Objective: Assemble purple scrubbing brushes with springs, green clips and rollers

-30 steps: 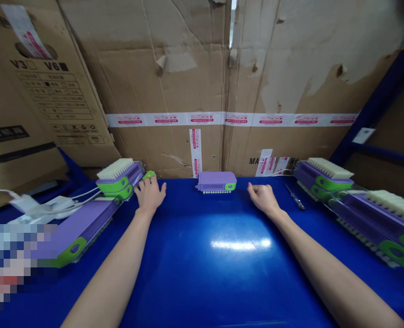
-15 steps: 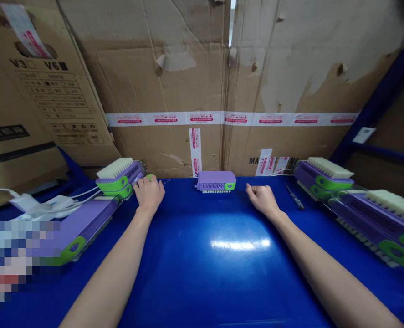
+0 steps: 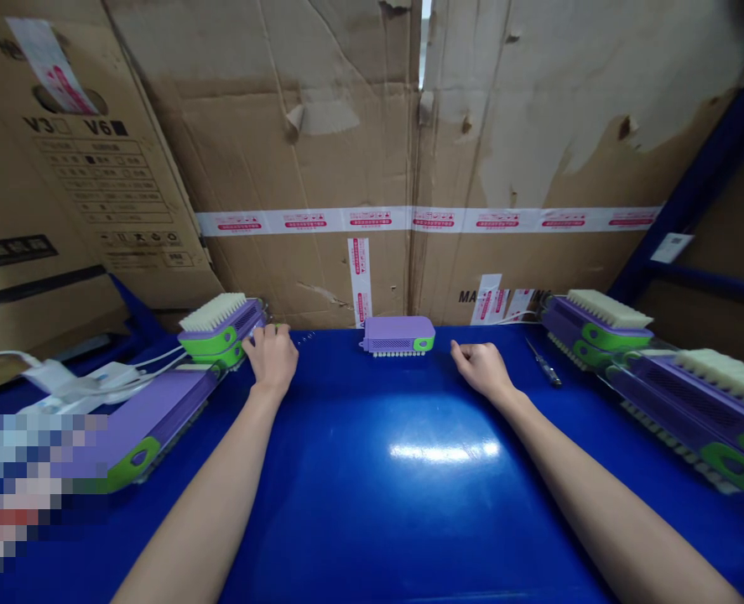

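Note:
My left hand (image 3: 272, 359) is at the back left of the blue table (image 3: 352, 503), fingers curled downward and drawn together. A bit of green (image 3: 277, 325) shows behind its fingertips, which are hidden, so what they hold cannot be made out. Several tiny clear or metallic pieces (image 3: 307, 338) lie just right of that hand. A purple brush-like unit (image 3: 399, 334), with a green end and pale bristles underneath, sits at the back centre between my hands. My right hand (image 3: 483, 367) rests on the table right of it, closed in a loose fist, with nothing visible in it.
Stacked purple-and-green bristled units (image 3: 224, 327) stand at left, beside a white power strip (image 3: 75, 386) with cables. More bristled units (image 3: 598, 323) line the right side. A screwdriver (image 3: 544, 365) lies near my right hand. Cardboard (image 3: 321, 168) walls the back.
My left hand has shifted slightly left, its fingers closer together, and less of the green piece shows. My right hand and the centre unit stay in place.

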`<state>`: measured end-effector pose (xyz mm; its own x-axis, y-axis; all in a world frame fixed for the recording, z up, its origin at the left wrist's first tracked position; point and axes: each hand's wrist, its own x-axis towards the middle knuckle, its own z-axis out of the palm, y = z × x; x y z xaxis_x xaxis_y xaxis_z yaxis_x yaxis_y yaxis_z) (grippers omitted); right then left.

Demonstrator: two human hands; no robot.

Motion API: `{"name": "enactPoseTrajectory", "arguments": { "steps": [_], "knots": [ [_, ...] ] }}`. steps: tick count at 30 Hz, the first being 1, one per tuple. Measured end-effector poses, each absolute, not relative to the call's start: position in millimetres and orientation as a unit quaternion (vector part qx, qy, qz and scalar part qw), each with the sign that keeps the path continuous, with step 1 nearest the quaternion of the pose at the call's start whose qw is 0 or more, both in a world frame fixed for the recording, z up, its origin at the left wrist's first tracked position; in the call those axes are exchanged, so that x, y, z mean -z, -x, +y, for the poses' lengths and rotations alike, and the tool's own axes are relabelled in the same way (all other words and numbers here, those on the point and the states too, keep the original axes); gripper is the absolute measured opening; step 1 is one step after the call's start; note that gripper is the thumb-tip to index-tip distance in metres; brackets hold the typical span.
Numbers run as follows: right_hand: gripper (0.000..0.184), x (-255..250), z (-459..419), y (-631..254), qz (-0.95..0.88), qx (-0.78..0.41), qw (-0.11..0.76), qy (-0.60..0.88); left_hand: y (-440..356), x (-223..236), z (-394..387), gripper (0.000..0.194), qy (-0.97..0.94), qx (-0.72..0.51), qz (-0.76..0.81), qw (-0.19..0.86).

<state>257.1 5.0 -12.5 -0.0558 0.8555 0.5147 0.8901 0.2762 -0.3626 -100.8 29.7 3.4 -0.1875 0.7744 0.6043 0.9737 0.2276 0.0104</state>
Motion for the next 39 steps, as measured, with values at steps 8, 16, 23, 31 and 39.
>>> {"name": "enactPoseTrajectory", "arguments": {
  "steps": [8, 16, 23, 31, 39],
  "knots": [
    [0.052, 11.1, 2.3, -253.1, -0.728, 0.031, 0.333, 0.598, 94.7, -15.2, 22.8, 0.038, 0.621, 0.282, -0.682, 0.264],
    [0.055, 11.1, -0.9, -244.6, -0.75, 0.056, 0.341, 0.564, 72.4, -16.4, 20.3, 0.026, 0.736, 0.322, -0.476, 0.358],
    [0.037, 5.2, -8.9, -232.3, -0.776, 0.121, 0.355, 0.507, 40.7, -22.0, 3.4, 0.021, 0.773, 0.368, -0.318, 0.407],
    [0.033, 1.8, -18.2, -210.3, -0.845, 0.067, 0.336, 0.411, 10.0, -4.6, -5.1, 0.024, 0.853, 0.293, -0.239, 0.361],
    [0.049, 11.7, -10.1, -214.6, -0.86, 0.023, 0.271, 0.433, 17.3, 5.9, 5.2, 0.043, 0.865, 0.239, -0.353, 0.264]
  ]
}}
